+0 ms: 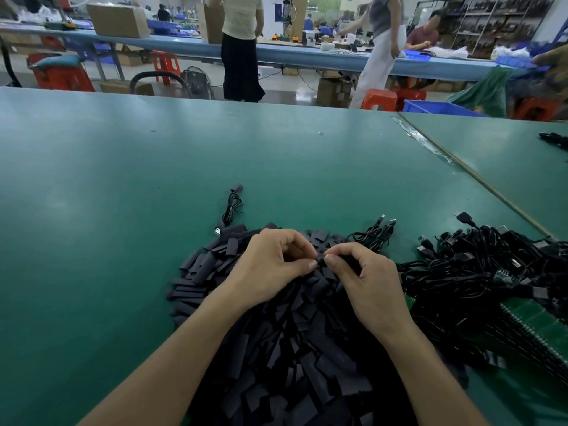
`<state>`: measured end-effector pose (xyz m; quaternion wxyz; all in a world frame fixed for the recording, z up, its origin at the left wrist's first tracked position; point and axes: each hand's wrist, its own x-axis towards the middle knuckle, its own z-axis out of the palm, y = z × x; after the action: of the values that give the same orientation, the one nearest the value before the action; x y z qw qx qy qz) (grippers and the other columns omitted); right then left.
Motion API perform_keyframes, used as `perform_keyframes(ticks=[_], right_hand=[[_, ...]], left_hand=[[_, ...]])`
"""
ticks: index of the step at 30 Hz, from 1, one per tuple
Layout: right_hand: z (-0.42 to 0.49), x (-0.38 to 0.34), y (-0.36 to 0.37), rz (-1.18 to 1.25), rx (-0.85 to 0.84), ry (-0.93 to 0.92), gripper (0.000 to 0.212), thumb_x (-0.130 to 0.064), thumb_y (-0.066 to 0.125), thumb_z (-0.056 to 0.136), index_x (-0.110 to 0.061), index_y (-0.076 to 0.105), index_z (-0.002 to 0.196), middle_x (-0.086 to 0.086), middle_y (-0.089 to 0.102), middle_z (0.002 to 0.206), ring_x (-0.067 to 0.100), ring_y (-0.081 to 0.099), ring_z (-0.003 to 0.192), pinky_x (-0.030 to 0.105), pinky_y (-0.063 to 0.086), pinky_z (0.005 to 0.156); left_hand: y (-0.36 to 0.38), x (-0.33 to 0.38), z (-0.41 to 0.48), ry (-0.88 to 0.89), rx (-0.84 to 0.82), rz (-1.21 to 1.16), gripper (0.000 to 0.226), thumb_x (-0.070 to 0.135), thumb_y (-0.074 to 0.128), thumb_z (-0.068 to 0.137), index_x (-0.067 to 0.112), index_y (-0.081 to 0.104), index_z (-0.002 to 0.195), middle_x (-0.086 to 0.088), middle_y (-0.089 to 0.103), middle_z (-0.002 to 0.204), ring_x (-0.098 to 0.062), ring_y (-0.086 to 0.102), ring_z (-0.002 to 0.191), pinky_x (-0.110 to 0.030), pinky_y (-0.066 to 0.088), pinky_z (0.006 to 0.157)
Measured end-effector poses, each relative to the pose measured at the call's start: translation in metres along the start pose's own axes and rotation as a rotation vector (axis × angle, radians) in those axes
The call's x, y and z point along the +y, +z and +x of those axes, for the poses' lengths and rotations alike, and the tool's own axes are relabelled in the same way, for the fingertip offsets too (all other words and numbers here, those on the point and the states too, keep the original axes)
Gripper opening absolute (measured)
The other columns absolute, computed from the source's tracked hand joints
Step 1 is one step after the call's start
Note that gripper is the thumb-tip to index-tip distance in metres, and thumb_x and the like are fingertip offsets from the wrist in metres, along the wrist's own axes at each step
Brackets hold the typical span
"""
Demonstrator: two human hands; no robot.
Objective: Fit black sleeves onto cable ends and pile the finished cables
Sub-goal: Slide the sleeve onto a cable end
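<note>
Black sleeve point(321, 261) between left hand point(270, 265), right hand point(368, 281)

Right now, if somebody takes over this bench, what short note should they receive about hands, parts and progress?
Both grips, left hand and right hand, pinch one small black piece between them, over the heap of flat black sleeves. The tangle of black cables lies right of the heap on the green table. One coiled black cable lies apart behind the heap, apparently sleeved: perhaps done. Left, probably: the tangle.
</note>
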<state>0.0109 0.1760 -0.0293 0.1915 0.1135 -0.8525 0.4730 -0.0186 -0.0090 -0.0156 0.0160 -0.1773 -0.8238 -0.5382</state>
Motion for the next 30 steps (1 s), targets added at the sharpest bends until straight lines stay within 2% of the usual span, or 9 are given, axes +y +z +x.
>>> perform_keyframes(ticks=[4,7,13,16,22,26,30], right_hand=[[0.0000,0.0015,-0.0009,0.037,-0.021,0.021,0.015,-0.021,0.078,0.084,-0.030,0.074,0.095,-0.025,0.071,0.086,-0.008,0.065,0.084,0.002,0.042,0.071],[0.0000,0.0034,-0.0001,0.045,-0.021,0.021,0.020,-0.021,0.082,0.081,-0.026,0.077,0.099,-0.018,0.073,0.093,-0.006,0.066,0.089,0.004,0.044,0.077],[-0.0010,0.0040,0.0006,0.085,0.004,0.016,0.021,-0.017,0.080,0.082,-0.035,0.075,0.089,-0.020,0.073,0.085,-0.003,0.068,0.083,0.006,0.045,0.073],[-0.0011,0.0019,0.0004,0.082,0.004,0.003,0.024,-0.017,0.080,0.083,-0.041,0.073,0.087,-0.025,0.072,0.086,-0.004,0.068,0.081,0.005,0.045,0.072],[0.0006,0.0028,0.0003,0.101,-0.008,0.015,0.028,-0.017,0.080,0.081,-0.043,0.073,0.087,-0.024,0.072,0.087,-0.001,0.069,0.084,0.009,0.048,0.075],[0.0002,0.0028,0.0002,0.093,-0.011,0.016,0.027,-0.018,0.079,0.083,-0.044,0.072,0.083,-0.025,0.072,0.082,-0.003,0.068,0.079,0.007,0.047,0.070],[0.0013,0.0042,-0.0002,0.059,-0.009,0.022,0.021,-0.023,0.080,0.082,-0.043,0.072,0.082,-0.025,0.072,0.079,-0.002,0.069,0.075,0.014,0.052,0.069]], left_hand=[[-0.0029,-0.0025,0.0015,-0.002,0.009,-0.030,0.018,0.013,0.082,0.081,0.027,0.072,0.080,0.006,0.075,0.075,-0.010,0.072,0.071,-0.022,0.056,0.071],[-0.0047,-0.0041,0.0016,-0.014,0.009,-0.060,0.018,0.015,0.084,0.079,0.029,0.072,0.079,0.006,0.075,0.075,-0.010,0.072,0.070,-0.019,0.055,0.068],[-0.0031,-0.0046,0.0029,-0.025,-0.026,-0.073,0.013,0.027,0.081,0.073,0.032,0.072,0.080,0.006,0.076,0.077,-0.009,0.073,0.073,-0.021,0.057,0.072],[-0.0024,-0.0057,0.0026,-0.024,-0.018,-0.066,0.014,0.022,0.083,0.075,0.031,0.072,0.077,0.006,0.076,0.077,-0.010,0.073,0.074,-0.024,0.057,0.073],[-0.0021,-0.0055,0.0027,-0.019,-0.002,-0.059,0.019,0.014,0.083,0.076,0.029,0.072,0.078,0.004,0.075,0.075,-0.012,0.073,0.072,-0.026,0.058,0.072],[-0.0003,-0.0043,0.0025,-0.020,0.007,-0.052,0.020,0.015,0.084,0.075,0.030,0.071,0.076,0.006,0.075,0.074,-0.011,0.072,0.071,-0.029,0.059,0.072],[0.0006,-0.0043,0.0017,-0.035,0.025,-0.062,0.018,0.018,0.084,0.074,0.032,0.072,0.076,0.005,0.075,0.073,-0.012,0.073,0.070,-0.033,0.060,0.074]])
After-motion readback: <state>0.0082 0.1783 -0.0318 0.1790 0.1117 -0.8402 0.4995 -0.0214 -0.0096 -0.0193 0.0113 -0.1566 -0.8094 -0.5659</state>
